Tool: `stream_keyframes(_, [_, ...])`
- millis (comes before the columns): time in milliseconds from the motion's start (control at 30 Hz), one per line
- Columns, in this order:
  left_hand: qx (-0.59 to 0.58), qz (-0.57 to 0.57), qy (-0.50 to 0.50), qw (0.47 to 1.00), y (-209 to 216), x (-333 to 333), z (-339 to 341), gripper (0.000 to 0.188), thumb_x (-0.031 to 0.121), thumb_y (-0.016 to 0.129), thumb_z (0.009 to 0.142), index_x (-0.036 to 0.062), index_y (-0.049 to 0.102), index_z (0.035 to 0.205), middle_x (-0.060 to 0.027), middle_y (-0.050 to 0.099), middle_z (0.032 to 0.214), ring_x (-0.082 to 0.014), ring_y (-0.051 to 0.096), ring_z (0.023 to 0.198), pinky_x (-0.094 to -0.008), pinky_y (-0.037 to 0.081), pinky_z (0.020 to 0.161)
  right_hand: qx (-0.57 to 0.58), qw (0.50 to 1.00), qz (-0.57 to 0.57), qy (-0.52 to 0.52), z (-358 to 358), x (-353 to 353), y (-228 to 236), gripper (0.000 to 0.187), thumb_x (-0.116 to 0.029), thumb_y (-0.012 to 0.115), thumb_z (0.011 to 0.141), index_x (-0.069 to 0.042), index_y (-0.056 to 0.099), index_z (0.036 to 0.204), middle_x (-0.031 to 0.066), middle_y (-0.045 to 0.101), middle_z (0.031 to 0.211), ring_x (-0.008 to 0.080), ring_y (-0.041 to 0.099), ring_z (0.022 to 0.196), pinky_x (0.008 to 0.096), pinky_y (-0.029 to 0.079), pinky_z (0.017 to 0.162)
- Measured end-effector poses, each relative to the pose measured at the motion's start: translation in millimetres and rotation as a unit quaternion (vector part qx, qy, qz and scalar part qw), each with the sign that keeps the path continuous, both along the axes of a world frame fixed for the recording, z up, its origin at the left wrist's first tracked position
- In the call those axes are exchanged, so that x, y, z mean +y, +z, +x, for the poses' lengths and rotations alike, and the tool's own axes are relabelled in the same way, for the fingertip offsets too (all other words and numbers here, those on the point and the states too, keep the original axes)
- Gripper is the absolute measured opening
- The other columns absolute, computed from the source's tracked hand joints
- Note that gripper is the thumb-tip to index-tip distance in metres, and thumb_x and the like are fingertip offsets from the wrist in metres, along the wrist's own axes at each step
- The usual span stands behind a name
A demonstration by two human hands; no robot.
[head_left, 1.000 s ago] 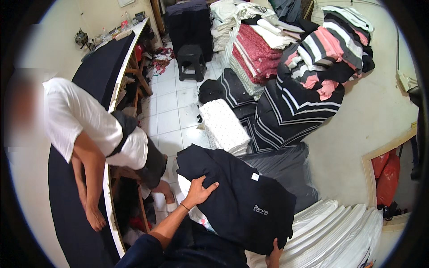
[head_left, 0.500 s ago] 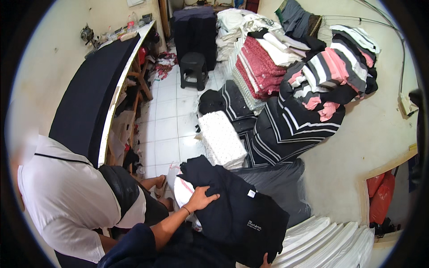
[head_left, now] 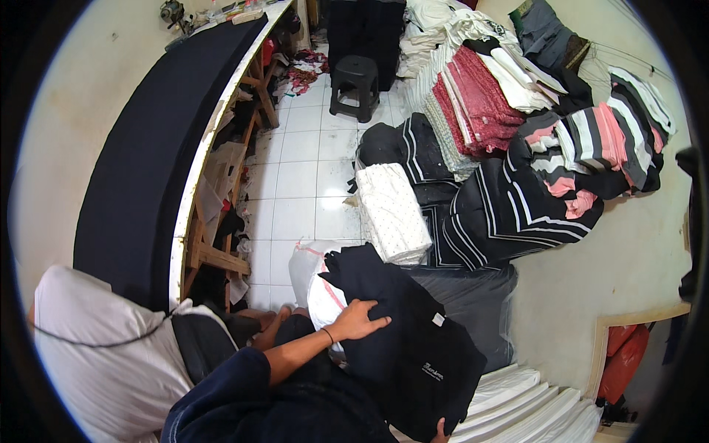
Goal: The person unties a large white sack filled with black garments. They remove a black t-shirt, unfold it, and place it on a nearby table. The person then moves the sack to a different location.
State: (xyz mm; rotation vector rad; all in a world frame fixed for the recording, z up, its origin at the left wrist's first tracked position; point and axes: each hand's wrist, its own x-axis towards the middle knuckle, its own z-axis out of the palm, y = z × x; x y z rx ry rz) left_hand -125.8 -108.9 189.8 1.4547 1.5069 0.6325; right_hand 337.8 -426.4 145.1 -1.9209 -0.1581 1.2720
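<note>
A black shirt (head_left: 418,354) with a white neck tag and small white print lies spread out in front of me, its folded part toward the far left. On that folded part rests my left hand (head_left: 360,321), fingers stretched and apart, flat on the cloth. At the lower edge, my right hand (head_left: 440,431) shows only a thumb or finger at the shirt's near hem. It appears to pinch the hem, with its other fingers hidden. Beside my left hand, a white sack (head_left: 323,301) with a red stripe shows from under the shirt.
A person in a white shirt (head_left: 111,347) is close on my left, by a long table with dark fabric (head_left: 148,155). Ahead are a wrapped white stack (head_left: 391,210), striped black bundles (head_left: 502,210), red folded fabric (head_left: 484,103) and a stool (head_left: 356,77). White wrapped piles (head_left: 517,410) lie at right.
The view has shifted, so the room's things sit farther right and the table shows more. The person in white appears lower in the picture. Both hands keep their places on the shirt.
</note>
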Motion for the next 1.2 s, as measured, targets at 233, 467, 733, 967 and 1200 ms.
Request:
stream_keyframes(233, [-0.149,0.082,0.016,0.985,9,26,-38,0.061,0.052,0.079,0.099,-0.0087,0.078,0.109,-0.0336,0.076,0.098,-0.0496,0.075,0.094,-0.0546,0.059,0.088,-0.187,0.982,-0.019,-0.008,-56,77,126,0.083,-0.034,0.088,0.099,0.004,0.050,0.162,0.0204,0.063,0.153,0.0346,0.066,0.131,0.0458,0.059,0.109])
stream_keyframes(467, [-0.165,-0.092,-0.006,0.982,30,129,-203,0.071,0.056,0.081,0.097,-0.0133,0.070,0.086,-0.0335,0.070,0.078,-0.0497,0.073,0.078,-0.0539,0.056,0.076,-0.244,0.966,-0.040,-0.073,-231,236,183,0.071,-0.026,0.087,0.099,0.006,0.057,0.155,0.0185,0.068,0.147,0.0319,0.067,0.127,0.0439,0.059,0.109])
stream_keyframes(733, [-0.114,-0.128,0.184,0.968,11,191,-428,0.072,0.056,0.081,0.097,-0.0150,0.075,0.105,-0.0324,0.079,0.103,-0.0459,0.079,0.099,-0.0503,0.062,0.090,-0.158,0.987,-0.039,-0.005,-398,362,148,0.066,-0.022,0.087,0.099,0.006,0.060,0.152,0.0173,0.069,0.144,0.0306,0.068,0.125,0.0431,0.059,0.108])
stream_keyframes(967, [0.073,-0.201,0.258,0.942,-41,210,-517,0.082,0.062,0.081,0.092,-0.0171,0.074,0.111,-0.0358,0.078,0.109,-0.0491,0.077,0.108,-0.0518,0.060,0.098,-0.054,0.997,-0.016,0.053,-469,450,96,0.061,-0.020,0.086,0.098,0.005,0.064,0.149,0.0163,0.071,0.141,0.0295,0.068,0.124,0.0424,0.059,0.108])
stream_keyframes(1200, [-0.083,-0.197,0.378,0.901,-26,257,-614,0.080,0.058,0.083,0.093,-0.0169,0.075,0.120,-0.0310,0.081,0.116,-0.0410,0.079,0.114,-0.0470,0.060,0.100,0.002,1.000,-0.017,0.026,-535,569,72,0.064,-0.019,0.086,0.092,0.007,0.063,0.146,0.0241,0.075,0.130,0.0392,0.078,0.110,0.0501,0.067,0.095])
